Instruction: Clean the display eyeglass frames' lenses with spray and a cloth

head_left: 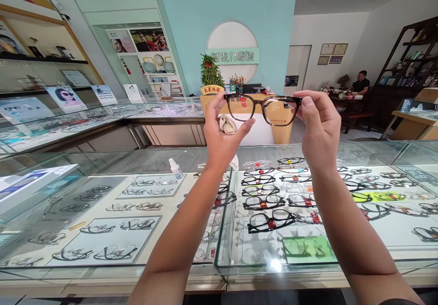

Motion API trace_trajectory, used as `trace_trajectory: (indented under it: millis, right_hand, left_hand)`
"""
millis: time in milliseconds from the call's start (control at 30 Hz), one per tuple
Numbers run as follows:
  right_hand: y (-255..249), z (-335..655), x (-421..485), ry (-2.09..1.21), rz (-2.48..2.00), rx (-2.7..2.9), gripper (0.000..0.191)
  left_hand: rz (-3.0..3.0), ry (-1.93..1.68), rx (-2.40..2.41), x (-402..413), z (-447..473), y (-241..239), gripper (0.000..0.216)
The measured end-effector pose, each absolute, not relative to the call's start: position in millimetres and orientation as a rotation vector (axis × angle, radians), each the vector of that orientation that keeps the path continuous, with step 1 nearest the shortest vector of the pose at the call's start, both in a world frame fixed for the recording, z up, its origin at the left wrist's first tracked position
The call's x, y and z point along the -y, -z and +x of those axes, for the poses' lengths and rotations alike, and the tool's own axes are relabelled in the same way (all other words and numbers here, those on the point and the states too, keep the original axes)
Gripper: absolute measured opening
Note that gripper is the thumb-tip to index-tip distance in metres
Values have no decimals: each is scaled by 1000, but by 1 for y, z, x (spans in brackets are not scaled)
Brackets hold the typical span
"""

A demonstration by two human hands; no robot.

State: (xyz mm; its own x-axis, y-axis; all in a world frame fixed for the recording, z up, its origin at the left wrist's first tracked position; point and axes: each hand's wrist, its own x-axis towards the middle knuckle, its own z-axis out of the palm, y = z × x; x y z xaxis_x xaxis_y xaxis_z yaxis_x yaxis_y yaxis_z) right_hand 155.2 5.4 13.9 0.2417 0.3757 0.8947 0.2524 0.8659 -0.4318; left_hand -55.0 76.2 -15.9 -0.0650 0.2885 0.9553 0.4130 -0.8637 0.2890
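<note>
I hold a pair of dark brown glasses (263, 109) up in front of me, level, above the glass display counter (191, 159). My left hand (222, 134) pinches the left end of the frame and also keeps a small beige cloth (227, 124) tucked in its palm. My right hand (320, 129) grips the right end of the frame with closed fingers. Both arms reach up from the bottom of the view.
The glass counter holds rows of glasses (270, 202) under its top. A small spray bottle (175, 168) stands on it near my left forearm. More showcases (68, 122) run along the left. A potted plant (211, 74) sits on a far desk. A person (361, 82) sits at the back right.
</note>
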Motion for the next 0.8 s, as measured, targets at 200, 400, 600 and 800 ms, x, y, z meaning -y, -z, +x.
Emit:
trace_trajectory:
  millis: [200, 400, 600, 800]
  right_hand:
    - [-12, 155, -6, -132, -548, 1381, 32]
    - [-11, 155, -7, -153, -510, 1357, 28]
    - [-9, 157, -11, -142, -510, 1363, 28]
    - [-11, 158, -13, -213, -535, 1345, 23]
  left_hand:
    - [-2108, 2106, 776, -75, -52, 17, 91]
    - [-2128, 2160, 759, -74, -50, 17, 91]
    - [-2098, 2127, 725, -75, -49, 18, 85]
    - [-2152, 2072, 746, -77, -52, 18, 90]
